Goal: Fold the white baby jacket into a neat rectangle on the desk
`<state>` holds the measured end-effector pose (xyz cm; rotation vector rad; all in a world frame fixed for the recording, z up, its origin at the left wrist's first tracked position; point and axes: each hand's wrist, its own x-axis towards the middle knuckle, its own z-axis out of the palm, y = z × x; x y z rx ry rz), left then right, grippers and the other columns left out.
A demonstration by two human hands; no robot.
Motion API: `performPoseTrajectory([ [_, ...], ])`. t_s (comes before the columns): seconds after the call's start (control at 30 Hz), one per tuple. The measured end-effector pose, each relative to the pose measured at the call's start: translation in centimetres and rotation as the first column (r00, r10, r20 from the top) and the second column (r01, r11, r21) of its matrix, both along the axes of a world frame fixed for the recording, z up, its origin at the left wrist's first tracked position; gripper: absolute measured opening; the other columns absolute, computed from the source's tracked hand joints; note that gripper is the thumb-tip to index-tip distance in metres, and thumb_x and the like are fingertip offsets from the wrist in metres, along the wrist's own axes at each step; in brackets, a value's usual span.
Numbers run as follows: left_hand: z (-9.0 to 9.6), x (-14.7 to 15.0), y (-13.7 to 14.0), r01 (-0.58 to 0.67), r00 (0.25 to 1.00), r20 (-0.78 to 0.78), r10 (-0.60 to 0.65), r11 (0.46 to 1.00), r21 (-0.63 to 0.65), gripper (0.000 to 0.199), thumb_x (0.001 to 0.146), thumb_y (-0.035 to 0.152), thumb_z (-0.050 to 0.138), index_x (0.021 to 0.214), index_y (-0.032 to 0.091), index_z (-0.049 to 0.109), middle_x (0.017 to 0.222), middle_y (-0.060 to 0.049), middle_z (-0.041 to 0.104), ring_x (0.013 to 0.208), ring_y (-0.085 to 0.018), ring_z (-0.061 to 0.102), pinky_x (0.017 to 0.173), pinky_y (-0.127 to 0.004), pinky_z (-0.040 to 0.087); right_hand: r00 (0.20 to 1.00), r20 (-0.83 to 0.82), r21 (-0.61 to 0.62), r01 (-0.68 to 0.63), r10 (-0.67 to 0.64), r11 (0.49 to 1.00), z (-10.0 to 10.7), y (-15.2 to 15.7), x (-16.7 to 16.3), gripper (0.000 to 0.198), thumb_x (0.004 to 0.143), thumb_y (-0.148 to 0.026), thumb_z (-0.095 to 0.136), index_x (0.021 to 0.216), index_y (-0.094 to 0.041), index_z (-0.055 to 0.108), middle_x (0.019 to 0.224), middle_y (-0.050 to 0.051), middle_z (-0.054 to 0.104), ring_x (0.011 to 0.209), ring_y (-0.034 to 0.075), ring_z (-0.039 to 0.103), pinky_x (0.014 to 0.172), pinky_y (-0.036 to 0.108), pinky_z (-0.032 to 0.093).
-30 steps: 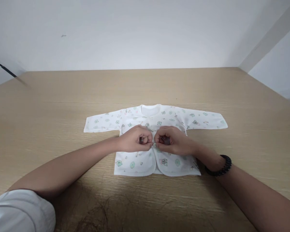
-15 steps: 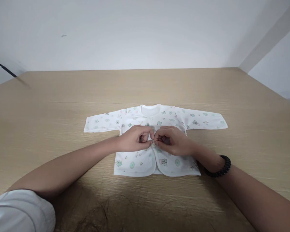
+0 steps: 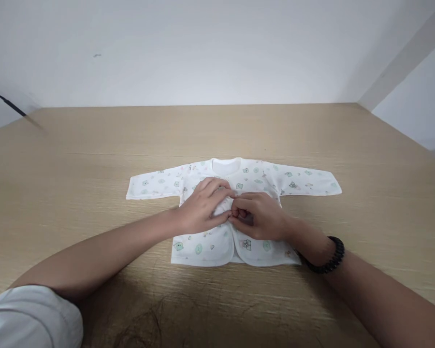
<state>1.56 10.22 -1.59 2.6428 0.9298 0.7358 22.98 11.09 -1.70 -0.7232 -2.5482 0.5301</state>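
A white long-sleeved baby shirt (image 3: 264,181) with small green bear prints lies flat, neck away from me and sleeves spread. My left hand (image 3: 207,205) rests on its front, fingers stretched and thumb apart from them, thumb tip at the centre opening. Against it, my right hand (image 3: 259,215) is closed in a pinch on the shirt's front edge, its fingertips meeting those of the left. Both hands' fingertips cover the button area. Below them the rounded front edges part slightly at the hem.
The shirt lies on a wood-grain table (image 3: 94,140) whose far edge meets a white wall (image 3: 217,53). A black cable (image 3: 12,105) hangs at the far left. A black beaded bracelet (image 3: 335,255) circles my right wrist.
My left hand's fingers have opened out from a pinch and spread over the shirt front. My right hand keeps its pinch, slightly lower. The pale button seen between them is now covered.
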Motion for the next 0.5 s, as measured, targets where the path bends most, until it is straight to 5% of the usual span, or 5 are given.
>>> performPoseTrajectory([
  [0.17, -0.2, -0.2, 0.0, 0.039, 0.962, -0.269, -0.055, 0.997, -0.065, 0.052, 0.099, 0.031, 0.037, 0.147, 0.013, 0.031, 0.154, -0.017, 0.035, 0.145, -0.029, 0.027, 0.118, -0.049, 0.026, 0.997, 0.035, 0.069, 0.059, -0.062, 0.996, 0.0, -0.1, -0.1, 0.02, 0.086, -0.03, 0.057, 0.07, -0.019, 0.054, 0.062, -0.001, 0.057, 0.059, 0.013, 0.049, 0.058, 0.027, 0.035],
  [0.27, -0.1, -0.3, 0.1, 0.033, 0.911, -0.406, -0.075, 0.993, -0.11, 0.057, 0.102, 0.036, 0.028, 0.153, 0.011, 0.02, 0.162, -0.017, 0.015, 0.151, -0.028, 0.009, 0.121, -0.049, 0.014, 0.974, 0.018, 0.162, 0.222, -0.228, 0.961, -0.3, 0.4, 0.0, 0.021, 0.092, -0.033, 0.051, 0.079, -0.019, 0.06, 0.071, 0.004, 0.065, 0.07, 0.018, 0.058, 0.064, 0.03, 0.043],
  [0.37, 0.0, -0.4, 0.0, 0.025, 0.888, -0.452, -0.081, 0.991, -0.129, 0.061, 0.103, 0.039, 0.024, 0.156, 0.013, 0.01, 0.164, -0.015, 0.005, 0.151, -0.026, 0.0, 0.122, -0.049, 0.007, 0.905, 0.025, 0.245, 0.407, -0.426, 0.88, -1.0, 1.3, 0.4, 0.03, 0.096, -0.036, 0.044, 0.106, -0.015, 0.063, 0.107, 0.014, 0.07, 0.107, 0.027, 0.06, 0.091, 0.041, 0.046],
  [0.5, 0.1, -0.4, 0.0, 0.008, 0.884, -0.461, -0.075, 0.989, -0.146, 0.063, 0.103, 0.041, 0.023, 0.157, 0.017, 0.002, 0.164, -0.011, 0.002, 0.151, -0.025, -0.005, 0.122, -0.05, 0.003, 0.731, 0.239, 0.262, 0.585, -0.639, 0.767, -2.1, 2.3, 1.2, 0.062, 0.097, -0.054, 0.034, 0.145, -0.015, 0.042, 0.153, 0.016, 0.04, 0.141, 0.039, 0.033, 0.11, 0.06, 0.03],
])
